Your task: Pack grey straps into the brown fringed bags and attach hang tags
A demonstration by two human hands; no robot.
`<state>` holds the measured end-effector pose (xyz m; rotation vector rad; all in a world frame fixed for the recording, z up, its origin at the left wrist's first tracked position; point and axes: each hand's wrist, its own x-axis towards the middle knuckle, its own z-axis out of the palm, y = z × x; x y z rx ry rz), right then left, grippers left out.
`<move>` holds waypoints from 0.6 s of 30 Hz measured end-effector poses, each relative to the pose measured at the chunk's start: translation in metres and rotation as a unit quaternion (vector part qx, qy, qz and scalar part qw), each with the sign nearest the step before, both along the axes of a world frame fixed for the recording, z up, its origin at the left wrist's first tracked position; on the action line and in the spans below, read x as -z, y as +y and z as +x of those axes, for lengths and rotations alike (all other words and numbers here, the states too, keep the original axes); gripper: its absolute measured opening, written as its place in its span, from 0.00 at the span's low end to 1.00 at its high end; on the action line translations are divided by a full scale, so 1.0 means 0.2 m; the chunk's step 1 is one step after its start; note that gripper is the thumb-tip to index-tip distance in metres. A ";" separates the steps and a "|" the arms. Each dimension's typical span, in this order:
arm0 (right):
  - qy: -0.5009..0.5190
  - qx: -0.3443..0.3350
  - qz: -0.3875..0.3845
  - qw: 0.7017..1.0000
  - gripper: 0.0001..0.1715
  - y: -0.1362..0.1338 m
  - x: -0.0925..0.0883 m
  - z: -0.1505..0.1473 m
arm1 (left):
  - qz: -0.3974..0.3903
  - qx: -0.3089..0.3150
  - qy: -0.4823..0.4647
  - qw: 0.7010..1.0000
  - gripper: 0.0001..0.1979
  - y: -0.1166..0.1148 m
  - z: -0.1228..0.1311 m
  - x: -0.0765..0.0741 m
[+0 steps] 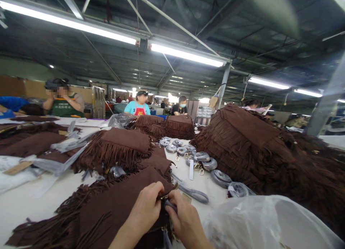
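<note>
A brown fringed bag [107, 198] lies in front of me, its fringe spread out to the left. My left hand [147, 207] is closed on the bag's edge, beside a small gold metal fitting. Close against it, my right hand [183, 214] pinches a grey wrapped strap [170, 205] at the same corner of the bag. Whether the strap's clip is hooked to the fitting is hidden by my fingers. Another grey wrapped strap [195, 194] lies on the table just beyond my right hand.
Several coiled straps [221, 177] with gold clips run along the table's middle. A tall pile of brown fringed bags [242, 144] stands on the right, behind a clear plastic bag [269, 220]. More fringed bags [126, 141] lie ahead. Co-workers [138, 107] are across the table.
</note>
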<state>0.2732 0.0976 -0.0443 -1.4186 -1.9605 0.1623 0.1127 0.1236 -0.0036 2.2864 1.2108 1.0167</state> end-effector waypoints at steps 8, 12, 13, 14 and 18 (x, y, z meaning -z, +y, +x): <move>0.123 0.000 0.048 0.991 0.02 -0.01 0.01 -0.04 | -0.030 0.014 -0.020 0.999 0.10 -0.03 0.03 -0.03; 0.258 0.003 -0.019 0.966 0.02 0.03 0.03 -0.04 | -0.039 0.035 -0.018 0.998 0.10 -0.03 0.05 -0.02; 0.294 -0.007 -0.048 0.955 0.01 0.04 0.03 -0.04 | -0.039 0.039 -0.017 0.998 0.10 -0.03 0.06 -0.01; 0.322 -0.022 -0.077 0.943 0.01 0.05 0.03 -0.03 | -0.038 0.040 -0.015 0.998 0.10 -0.03 0.06 0.00; 0.284 -0.032 -0.122 0.950 0.02 0.03 -0.01 0.00 | -0.035 0.044 0.006 0.998 0.10 -0.03 0.06 0.03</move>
